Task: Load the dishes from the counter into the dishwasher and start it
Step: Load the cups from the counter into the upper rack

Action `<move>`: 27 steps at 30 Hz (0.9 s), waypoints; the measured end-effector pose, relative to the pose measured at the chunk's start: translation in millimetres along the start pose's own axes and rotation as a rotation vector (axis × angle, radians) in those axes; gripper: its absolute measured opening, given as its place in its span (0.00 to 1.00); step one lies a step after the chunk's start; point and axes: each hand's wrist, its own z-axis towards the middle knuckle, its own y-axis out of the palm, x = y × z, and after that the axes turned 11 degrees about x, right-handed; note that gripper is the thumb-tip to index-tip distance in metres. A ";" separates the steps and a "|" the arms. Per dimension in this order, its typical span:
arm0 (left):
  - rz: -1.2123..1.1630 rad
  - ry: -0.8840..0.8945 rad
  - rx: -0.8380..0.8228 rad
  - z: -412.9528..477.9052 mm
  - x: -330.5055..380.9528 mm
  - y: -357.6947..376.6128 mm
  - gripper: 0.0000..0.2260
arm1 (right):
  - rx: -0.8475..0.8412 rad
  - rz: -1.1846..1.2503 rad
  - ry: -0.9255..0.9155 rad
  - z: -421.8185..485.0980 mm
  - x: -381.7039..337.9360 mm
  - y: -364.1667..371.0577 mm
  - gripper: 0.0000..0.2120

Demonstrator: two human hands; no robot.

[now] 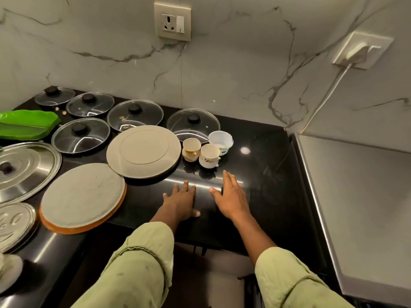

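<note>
On the black counter (266, 156) my left hand (181, 202) and my right hand (230, 196) lie flat side by side, fingers straight, holding nothing. Just beyond them stand two small cups (201, 152) and a white plastic tub (220, 141). To the left lie a grey plate (143, 151) upside down and a second plate with an orange rim (82, 197). Several glass lids with black knobs (134, 114) lie behind the plates. The dishwasher is not in view.
Steel lids (26, 170) and a green leaf-shaped plate (26, 124) crowd the left side. The marble wall carries a socket (172, 21), and a white plug (358, 53) with its cord hangs at the right. A grey appliance top (360, 196) adjoins the counter's right edge.
</note>
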 end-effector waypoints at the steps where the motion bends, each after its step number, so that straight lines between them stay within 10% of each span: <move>1: -0.021 -0.008 -0.037 6.4 1.6 -3.5 0.45 | -0.004 0.024 0.008 10.8 -0.3 3.2 0.37; 13: -0.044 -0.105 -0.192 35.0 10.2 -17.2 0.48 | 0.141 0.522 0.183 98.1 -0.9 52.2 0.43; 27: -0.050 -0.110 -0.196 36.2 9.9 -19.6 0.47 | 0.261 0.555 0.136 97.1 1.1 54.4 0.38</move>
